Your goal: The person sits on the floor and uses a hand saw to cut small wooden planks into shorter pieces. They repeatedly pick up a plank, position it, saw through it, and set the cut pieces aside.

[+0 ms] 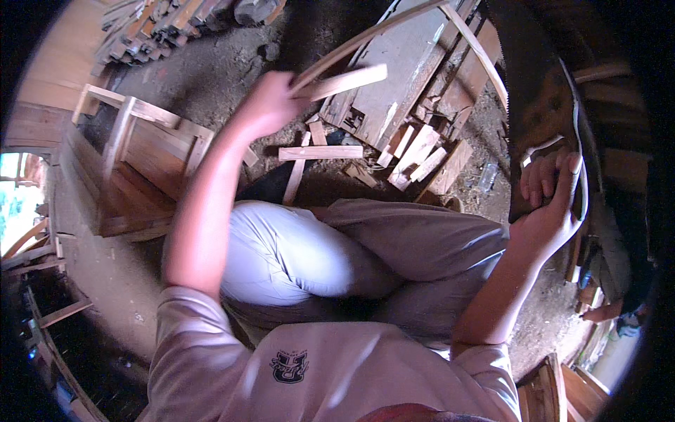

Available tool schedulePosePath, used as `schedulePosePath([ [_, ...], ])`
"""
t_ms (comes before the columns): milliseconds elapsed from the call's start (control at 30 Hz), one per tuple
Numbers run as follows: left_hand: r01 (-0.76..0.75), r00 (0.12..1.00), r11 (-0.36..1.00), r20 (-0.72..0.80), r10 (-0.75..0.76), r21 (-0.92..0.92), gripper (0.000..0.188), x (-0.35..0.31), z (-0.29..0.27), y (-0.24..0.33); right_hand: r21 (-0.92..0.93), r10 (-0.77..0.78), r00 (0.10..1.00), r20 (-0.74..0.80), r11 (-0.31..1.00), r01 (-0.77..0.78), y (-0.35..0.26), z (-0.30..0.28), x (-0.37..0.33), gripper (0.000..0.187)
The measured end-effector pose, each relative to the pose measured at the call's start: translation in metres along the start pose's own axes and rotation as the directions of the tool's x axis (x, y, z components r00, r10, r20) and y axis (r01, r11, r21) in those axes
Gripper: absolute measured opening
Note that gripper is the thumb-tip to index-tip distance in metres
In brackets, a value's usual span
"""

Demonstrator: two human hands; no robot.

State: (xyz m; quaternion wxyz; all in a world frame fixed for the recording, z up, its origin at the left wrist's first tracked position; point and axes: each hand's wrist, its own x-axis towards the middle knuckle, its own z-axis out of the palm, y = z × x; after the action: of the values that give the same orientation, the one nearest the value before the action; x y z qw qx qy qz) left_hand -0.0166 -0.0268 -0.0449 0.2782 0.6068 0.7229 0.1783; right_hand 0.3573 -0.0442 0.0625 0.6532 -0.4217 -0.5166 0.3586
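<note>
On the left, my left hand (pixel 271 105) is raised, slightly blurred, its fingers closed around pale wooden strips (pixel 348 81). A short strip points right from the fist, and a longer thin strip (pixel 373 33) runs up toward the top edge. Whether these two are joined is hidden by the hand. At its far end the longer strip meets another thin strip (pixel 479 48) at an angle. On the right, my right hand (pixel 548 186) is closed on the handle of a large handsaw (pixel 534 91). Its dark blade stands close to the camera, with teeth along the left edge.
Several wood offcuts (pixel 416 155) lie on the ground beyond my legs, near a worn board (pixel 404 77). Crossed wood pieces (pixel 320 152) lie nearer my knees. To the left stands a wooden box frame (pixel 151 165). Stacked wood (pixel 158 32) is at the back left, a clear bottle (pixel 487 177) at right.
</note>
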Motion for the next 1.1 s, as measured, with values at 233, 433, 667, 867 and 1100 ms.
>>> schedulePosePath([
  [233,0.297,0.938,0.915,0.26,-0.227,-0.274,0.035,-0.105,-0.038,-0.101,0.099,0.041,0.999,-0.027,0.994,-0.038,0.001,-0.006,0.007,0.026],
  [433,0.342,0.875,0.919,0.421,-0.237,-0.194,0.035,-0.079,0.026,-0.118,0.096,0.069,0.998,0.013,0.993,-0.07,0.007,-0.002,0.007,0.023],
  [667,0.194,0.981,0.921,0.043,-0.191,-0.338,0.037,-0.071,0.007,-0.097,0.018,0.106,0.994,-0.01,0.994,-0.106,0.007,0.003,0.002,0.019],
  [867,0.2,0.935,0.832,-0.154,-0.32,-0.517,0.082,0.008,0.011,-0.042,-0.103,0.061,0.996,0.069,0.993,-0.054,0.006,0.015,-0.009,0.022],
  [1100,0.165,0.857,0.986,-0.49,-0.162,-0.037,0.053,0.043,0.116,-0.023,-0.256,-0.133,0.926,0.352,0.938,0.232,0.033,0.016,-0.027,0.029],
])
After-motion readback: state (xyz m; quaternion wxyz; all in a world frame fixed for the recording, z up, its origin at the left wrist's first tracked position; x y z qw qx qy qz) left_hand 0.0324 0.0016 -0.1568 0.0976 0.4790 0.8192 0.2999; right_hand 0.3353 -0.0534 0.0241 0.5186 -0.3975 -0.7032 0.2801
